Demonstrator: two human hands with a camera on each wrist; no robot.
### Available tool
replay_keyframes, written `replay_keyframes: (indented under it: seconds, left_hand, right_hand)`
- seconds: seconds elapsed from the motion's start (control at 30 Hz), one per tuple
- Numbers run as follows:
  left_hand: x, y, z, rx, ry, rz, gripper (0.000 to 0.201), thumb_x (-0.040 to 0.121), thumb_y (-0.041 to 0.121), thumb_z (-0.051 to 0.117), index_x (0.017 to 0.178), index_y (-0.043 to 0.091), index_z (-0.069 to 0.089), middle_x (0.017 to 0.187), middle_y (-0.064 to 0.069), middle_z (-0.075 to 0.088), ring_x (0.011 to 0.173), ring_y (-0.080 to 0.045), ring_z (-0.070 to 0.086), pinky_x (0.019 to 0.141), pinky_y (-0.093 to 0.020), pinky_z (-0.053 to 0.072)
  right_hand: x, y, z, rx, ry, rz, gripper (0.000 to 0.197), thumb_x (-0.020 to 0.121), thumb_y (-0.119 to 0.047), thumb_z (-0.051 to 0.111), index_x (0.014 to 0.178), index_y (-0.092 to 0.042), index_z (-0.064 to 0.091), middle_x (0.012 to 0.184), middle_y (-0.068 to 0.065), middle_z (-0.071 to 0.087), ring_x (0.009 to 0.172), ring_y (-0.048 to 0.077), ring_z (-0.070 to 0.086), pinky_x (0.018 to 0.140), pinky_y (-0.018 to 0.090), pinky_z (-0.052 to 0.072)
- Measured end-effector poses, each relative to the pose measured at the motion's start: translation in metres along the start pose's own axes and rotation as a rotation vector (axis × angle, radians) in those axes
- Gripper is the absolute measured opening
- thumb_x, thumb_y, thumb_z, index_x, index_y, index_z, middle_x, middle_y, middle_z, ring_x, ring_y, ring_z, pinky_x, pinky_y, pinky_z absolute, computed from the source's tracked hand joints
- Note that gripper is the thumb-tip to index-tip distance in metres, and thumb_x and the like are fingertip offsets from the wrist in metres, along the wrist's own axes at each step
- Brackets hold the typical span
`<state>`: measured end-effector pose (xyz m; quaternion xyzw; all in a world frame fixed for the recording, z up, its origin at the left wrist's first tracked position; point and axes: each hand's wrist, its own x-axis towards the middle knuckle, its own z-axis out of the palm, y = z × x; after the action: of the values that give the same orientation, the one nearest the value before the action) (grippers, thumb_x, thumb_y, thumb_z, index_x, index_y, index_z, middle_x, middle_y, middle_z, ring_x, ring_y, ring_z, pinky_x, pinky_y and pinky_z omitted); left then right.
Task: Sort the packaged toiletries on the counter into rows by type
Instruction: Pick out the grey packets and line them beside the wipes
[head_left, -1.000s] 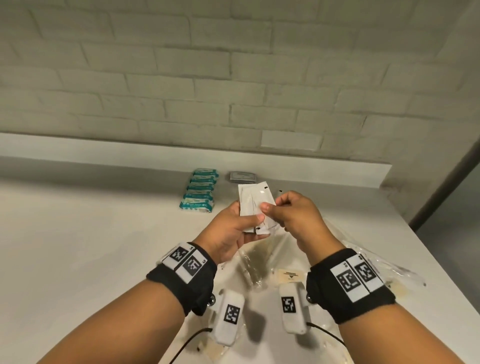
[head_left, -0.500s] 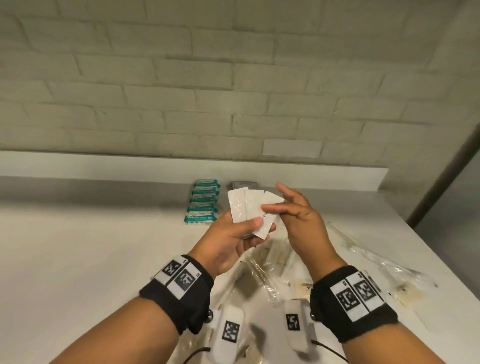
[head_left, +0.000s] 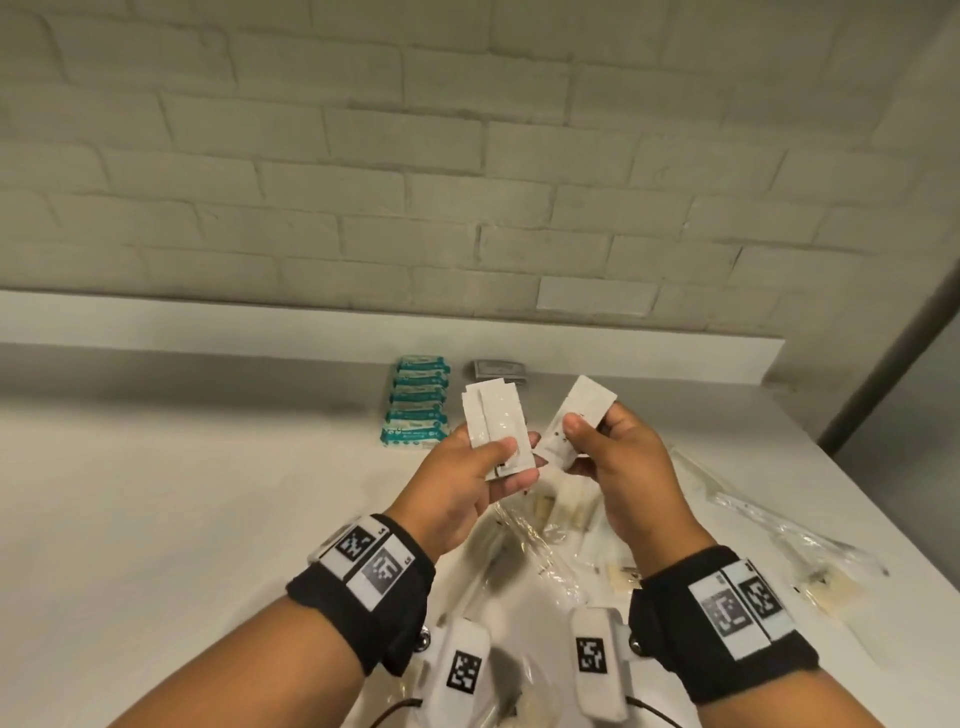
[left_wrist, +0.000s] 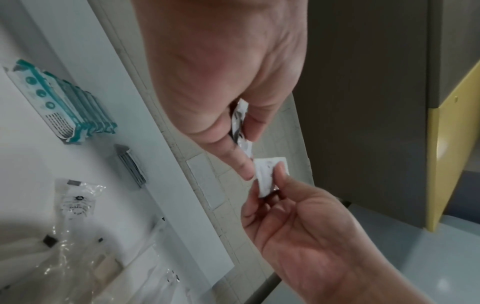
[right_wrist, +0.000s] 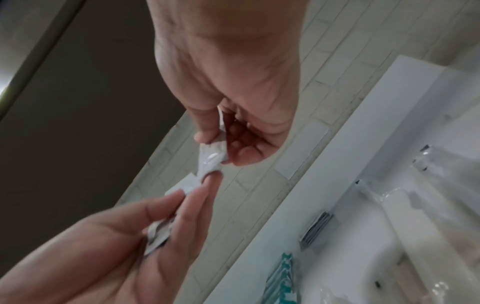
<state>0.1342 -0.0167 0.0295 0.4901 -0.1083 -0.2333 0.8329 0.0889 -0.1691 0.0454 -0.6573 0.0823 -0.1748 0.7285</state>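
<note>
My left hand (head_left: 506, 460) pinches two overlapping white sachets (head_left: 493, 423) upright above the counter. Just to its right, my right hand (head_left: 587, 436) pinches a single white sachet (head_left: 579, 415), tilted and apart from the others. In the left wrist view my left hand's thumb and finger clamp the sachets (left_wrist: 240, 121), and the single sachet (left_wrist: 267, 174) sits in my right hand (left_wrist: 275, 179). The right wrist view shows the single sachet (right_wrist: 211, 158) between thumb and fingers. A row of teal packets (head_left: 418, 400) and a small stack of grey sachets (head_left: 498, 370) lie by the back ledge.
Clear plastic-wrapped items (head_left: 550, 519) lie in a loose pile under my hands, and more wrapped pieces (head_left: 769, 525) spread toward the counter's right edge (head_left: 883, 519). A raised ledge (head_left: 208, 322) and a brick wall close the back. The white counter (head_left: 156, 519) extends left.
My right hand has pulled one white sachet out of the fan in my left hand and drawn it to the right. My left hand keeps the others.
</note>
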Motion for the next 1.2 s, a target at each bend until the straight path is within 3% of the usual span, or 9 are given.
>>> replay_keyframes:
  seconds: [0.13,0.2,0.3,0.43,0.63,0.77,0.9,1.13,1.2]
  left_hand:
    - [0.000,0.002,0.001,0.017,-0.013,-0.011,0.023,0.095,0.010,0.053,0.118,0.010,0.055,0.096,-0.009,0.069,0.074,-0.017,0.071,0.055,-0.021,0.054]
    - [0.001,0.001,0.004,0.048,-0.030,-0.046,0.023,0.095,0.018,0.053,0.117,0.013,0.056,0.089,-0.006,0.069,0.063,-0.013,0.066,0.048,-0.019,0.046]
    - [0.002,-0.002,0.011,0.083,-0.074,-0.101,0.026,0.092,0.025,0.055,0.116,0.015,0.057,0.074,-0.002,0.066,0.050,-0.011,0.055,0.042,-0.018,0.037]
    - [0.005,-0.004,0.015,0.039,-0.083,-0.201,0.023,0.089,0.029,0.058,0.109,0.016,0.058,0.066,0.000,0.061,0.044,-0.007,0.049,0.039,-0.016,0.033]
    - [0.006,-0.008,0.018,0.192,-0.043,-0.181,0.012,0.096,0.014,0.051,0.103,0.016,0.061,0.079,-0.005,0.065,0.052,-0.010,0.058,0.042,-0.017,0.037]
    - [0.009,-0.005,0.011,0.119,0.079,-0.116,0.028,0.100,0.032,0.043,0.116,0.012,0.055,0.090,-0.009,0.071,0.061,-0.017,0.068,0.043,-0.020,0.046]
    - [0.008,-0.006,0.004,0.235,0.030,-0.041,0.016,0.093,0.015,0.059,0.109,0.018,0.058,0.099,-0.006,0.069,0.069,-0.016,0.069,0.054,-0.023,0.051]
    - [0.011,-0.009,0.003,0.236,0.051,-0.018,0.024,0.089,0.008,0.063,0.111,0.015,0.057,0.102,-0.007,0.068,0.071,-0.017,0.069,0.056,-0.023,0.053]
    - [0.010,-0.010,0.006,0.250,0.004,-0.027,0.022,0.090,0.009,0.062,0.111,0.017,0.058,0.097,-0.005,0.070,0.071,-0.017,0.068,0.056,-0.023,0.053]
  right_hand:
    - [0.004,0.003,-0.007,0.170,-0.086,0.027,0.016,0.091,-0.008,0.055,0.103,-0.008,0.065,0.087,0.009,0.070,0.076,0.023,0.064,0.068,0.037,0.049]
    - [0.002,0.006,-0.006,0.275,-0.187,0.084,0.036,0.079,-0.018,0.067,0.113,-0.006,0.064,0.103,0.015,0.071,0.088,0.028,0.067,0.077,0.042,0.053]
    - [0.000,0.011,-0.003,0.381,-0.307,0.128,0.070,0.053,-0.028,0.091,0.112,-0.004,0.062,0.100,0.015,0.071,0.083,0.027,0.070,0.068,0.039,0.060]
    - [0.000,0.014,-0.004,0.400,-0.331,0.130,0.085,0.045,-0.026,0.095,0.121,-0.012,0.061,0.103,0.012,0.071,0.088,0.024,0.069,0.072,0.034,0.060]
    - [0.000,0.010,-0.002,0.305,-0.176,0.081,0.040,0.070,-0.017,0.073,0.106,-0.002,0.064,0.087,0.016,0.071,0.070,0.029,0.064,0.058,0.035,0.056]
    - [0.005,0.010,-0.007,0.216,-0.035,0.092,0.019,0.087,-0.003,0.061,0.105,-0.003,0.066,0.088,0.012,0.074,0.073,0.022,0.071,0.062,0.032,0.057]
    - [0.006,0.011,-0.010,0.114,-0.022,0.097,0.016,0.089,0.000,0.059,0.101,-0.006,0.068,0.080,0.004,0.075,0.063,0.015,0.071,0.047,0.022,0.052]
    - [0.006,0.007,-0.020,0.195,-0.045,0.131,0.019,0.091,-0.004,0.055,0.107,-0.005,0.067,0.089,0.008,0.075,0.075,0.021,0.072,0.055,0.027,0.057]
    - [0.005,0.010,-0.012,0.107,-0.061,0.137,0.022,0.089,-0.005,0.060,0.110,-0.001,0.067,0.098,0.015,0.074,0.087,0.031,0.072,0.069,0.037,0.060]
